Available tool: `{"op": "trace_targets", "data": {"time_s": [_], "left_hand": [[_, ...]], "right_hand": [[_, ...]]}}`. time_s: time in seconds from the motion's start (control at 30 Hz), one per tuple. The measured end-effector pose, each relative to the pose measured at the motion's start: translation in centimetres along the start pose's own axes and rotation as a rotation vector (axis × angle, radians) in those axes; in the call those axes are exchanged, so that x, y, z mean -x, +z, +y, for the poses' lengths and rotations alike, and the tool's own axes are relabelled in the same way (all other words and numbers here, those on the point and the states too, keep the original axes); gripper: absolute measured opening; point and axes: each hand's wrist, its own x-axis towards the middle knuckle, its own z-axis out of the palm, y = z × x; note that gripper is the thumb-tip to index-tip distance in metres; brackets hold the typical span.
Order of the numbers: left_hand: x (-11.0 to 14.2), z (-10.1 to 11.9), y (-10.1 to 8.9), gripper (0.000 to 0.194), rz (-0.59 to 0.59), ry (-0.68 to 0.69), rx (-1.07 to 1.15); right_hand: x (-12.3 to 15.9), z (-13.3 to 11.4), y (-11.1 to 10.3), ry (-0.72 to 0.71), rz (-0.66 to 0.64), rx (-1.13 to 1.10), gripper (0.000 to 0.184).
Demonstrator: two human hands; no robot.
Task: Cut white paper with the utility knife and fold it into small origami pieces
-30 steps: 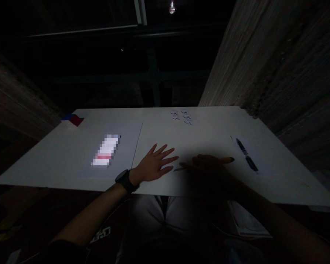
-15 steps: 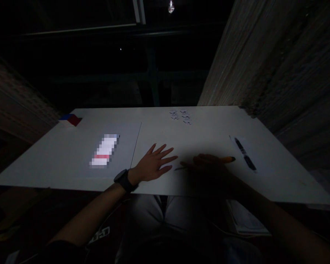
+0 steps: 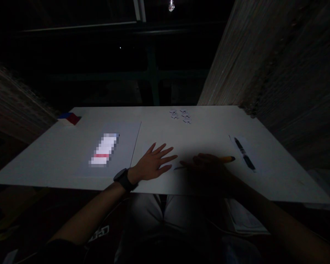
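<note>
Black round watch [image 3: 123, 179]; dark sleeve [image 3: 66, 250]; grey trousers [image 3: 147, 212].

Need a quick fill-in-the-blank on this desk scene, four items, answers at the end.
1. The right hand grips a tool with a ____ handle.
2. The watch is on the ____ wrist.
3. The block shows white, blue and ____.
4. The small pieces lie close to the tabletop's ____ (near or far) edge.

Missing words: yellow; left; red; far.
</note>
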Motion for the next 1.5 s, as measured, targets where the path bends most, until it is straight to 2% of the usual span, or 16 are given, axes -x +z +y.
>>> {"op": "trace_targets", "data": {"time_s": [0.17, 0.57, 0.87, 1.07, 1.23, 1.5], "left_hand": [[-0.01, -0.02, 0.05, 0.047, -0.006, -0.001, -0.005], [0.03, 0.06, -0.02, 0.038, -0.014, 0.019, 0.009], [0.02, 0.2, -0.39, 0.037, -0.011, 0.011, 0.022], [0.0, 0.16, -0.32, 0.037, -0.004, 0.016, 0.031], [-0.01, 0.15, -0.3, 0.037, -0.021, 0.015, 0.02], [0.08, 0.14, -0.3, 0.036, -0.016, 0.013, 0.013]], "right_hand": [[0.02, 0.09, 0.22, -0.001, 0.008, 0.0, 0.044], [0.1, -0.14, 0.3, 0.03, 0.029, -0.003, 0.06], [0.03, 0.05, 0.3, 0.016, 0.035, 0.022, 0.062], [-0.27, -0.34, -0.04, 0.002, 0.029, -0.004, 0.054], [-0.7, -0.69, -0.15, 0.019, 0.004, 0.003, 0.058], [-0.65, -0.57, 0.18, 0.008, 0.048, -0.024, 0.059]]}}
